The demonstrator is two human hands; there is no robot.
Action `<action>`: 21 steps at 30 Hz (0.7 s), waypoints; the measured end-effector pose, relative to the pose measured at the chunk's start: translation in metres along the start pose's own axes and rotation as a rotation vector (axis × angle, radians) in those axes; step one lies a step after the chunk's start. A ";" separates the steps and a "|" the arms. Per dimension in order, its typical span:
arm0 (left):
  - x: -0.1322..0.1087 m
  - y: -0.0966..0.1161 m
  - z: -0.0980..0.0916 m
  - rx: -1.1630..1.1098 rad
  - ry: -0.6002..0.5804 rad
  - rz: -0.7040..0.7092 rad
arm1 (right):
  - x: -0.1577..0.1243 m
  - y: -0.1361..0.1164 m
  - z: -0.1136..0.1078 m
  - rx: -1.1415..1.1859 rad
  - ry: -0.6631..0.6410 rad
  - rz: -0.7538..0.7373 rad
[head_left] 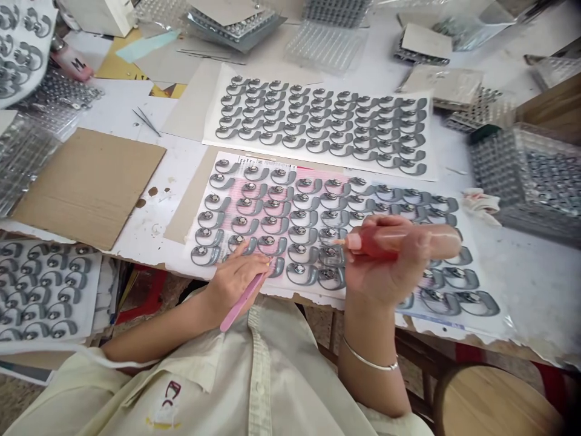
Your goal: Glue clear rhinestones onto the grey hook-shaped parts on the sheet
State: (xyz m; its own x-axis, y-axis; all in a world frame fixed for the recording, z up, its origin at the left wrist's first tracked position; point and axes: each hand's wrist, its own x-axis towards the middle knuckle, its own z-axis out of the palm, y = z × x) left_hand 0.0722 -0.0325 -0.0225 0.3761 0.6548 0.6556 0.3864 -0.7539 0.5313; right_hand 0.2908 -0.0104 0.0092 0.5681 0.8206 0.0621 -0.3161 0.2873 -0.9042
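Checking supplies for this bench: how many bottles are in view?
2: a red-tinted bottle in the right hand, and a bottle marked M at the far left of the table. Others may be hidden.

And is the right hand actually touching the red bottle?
Touching. The head view shows the right hand gripping the red bottle, its thumb lying across the bottle's side.
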 end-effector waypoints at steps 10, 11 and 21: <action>0.011 0.015 0.003 0.053 -0.062 0.054 | 0.000 -0.013 0.000 -0.059 -0.082 -0.030; 0.012 0.016 0.007 0.037 -0.074 0.066 | 0.000 -0.013 0.000 -0.070 -0.089 -0.056; 0.010 0.016 0.023 0.002 -0.160 0.111 | -0.006 0.006 0.003 -0.198 -0.060 -0.339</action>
State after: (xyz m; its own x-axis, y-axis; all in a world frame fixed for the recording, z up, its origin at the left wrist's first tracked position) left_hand 0.1014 -0.0371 -0.0195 0.5456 0.5679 0.6163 0.3364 -0.8220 0.4595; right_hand 0.2827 -0.0122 0.0046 0.5677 0.7250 0.3900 0.0376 0.4504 -0.8920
